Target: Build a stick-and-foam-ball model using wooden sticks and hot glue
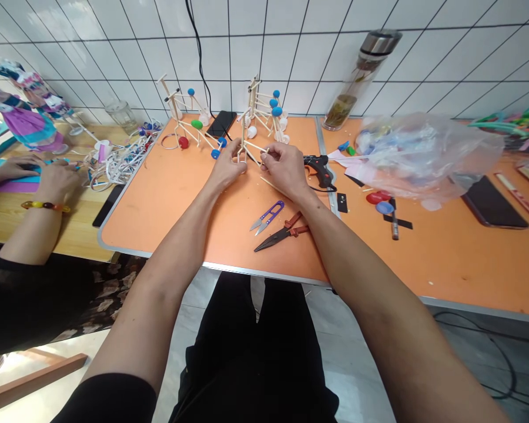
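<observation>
Between my hands stands a small frame of thin wooden sticks (243, 130), one stick upright and others slanting out low. My left hand (227, 167) has its fingers closed around the base of this frame on the left. The fingertips of my right hand (285, 167) pinch the end of a slanting stick on the right. Under my right hand a loose stick (271, 186) lies on the table. Nearer to me are purple thread snips (268, 217) and red-handled pliers (280, 236). A black glue gun (320, 170) lies just right of my right hand.
Two stick models with coloured caps, one at the left (180, 124) and one at the centre (259, 106), stand at the back. A glass bottle (357, 79), a plastic bag (423, 155) and a phone (494, 202) are to the right. A co-worker's hands (55, 176) work at the left.
</observation>
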The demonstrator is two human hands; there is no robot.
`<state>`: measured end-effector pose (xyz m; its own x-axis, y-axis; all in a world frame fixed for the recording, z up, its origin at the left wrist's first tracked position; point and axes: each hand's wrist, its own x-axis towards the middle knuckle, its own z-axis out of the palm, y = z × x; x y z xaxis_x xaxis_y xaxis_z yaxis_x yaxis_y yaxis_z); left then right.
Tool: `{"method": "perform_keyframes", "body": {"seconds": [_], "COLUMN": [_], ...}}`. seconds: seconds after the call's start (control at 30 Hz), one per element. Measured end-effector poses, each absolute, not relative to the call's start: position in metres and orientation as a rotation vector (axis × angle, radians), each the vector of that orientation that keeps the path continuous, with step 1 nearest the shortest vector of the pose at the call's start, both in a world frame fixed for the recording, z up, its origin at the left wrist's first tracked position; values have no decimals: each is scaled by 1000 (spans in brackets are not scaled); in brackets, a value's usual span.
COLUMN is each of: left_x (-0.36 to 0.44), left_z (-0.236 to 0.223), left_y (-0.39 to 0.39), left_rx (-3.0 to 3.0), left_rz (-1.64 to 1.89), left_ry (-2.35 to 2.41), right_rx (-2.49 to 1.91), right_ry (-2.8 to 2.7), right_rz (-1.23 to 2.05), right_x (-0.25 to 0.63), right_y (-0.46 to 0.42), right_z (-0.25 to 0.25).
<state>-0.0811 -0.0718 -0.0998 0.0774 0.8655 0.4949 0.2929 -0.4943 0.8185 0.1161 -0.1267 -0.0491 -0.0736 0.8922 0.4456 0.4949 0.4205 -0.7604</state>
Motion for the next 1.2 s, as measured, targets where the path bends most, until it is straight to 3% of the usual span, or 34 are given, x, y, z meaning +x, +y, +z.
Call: {"method": "perform_keyframes", "body": {"seconds": [0.23, 1.2], "left_x": [-99, -91], "left_z": [-79, -70], "left_y": [-72, -84], "left_rx": [1743, 1818], "left_rz": [1488, 1574], "left_ry": [1015, 1199], "right_rx": [-1221, -1215], "right_ry": [-1716, -1724], "right_rz": [537, 532], "right_x": [117, 130], "right_y": [-128, -133], "right_z": [-47, -49]}}
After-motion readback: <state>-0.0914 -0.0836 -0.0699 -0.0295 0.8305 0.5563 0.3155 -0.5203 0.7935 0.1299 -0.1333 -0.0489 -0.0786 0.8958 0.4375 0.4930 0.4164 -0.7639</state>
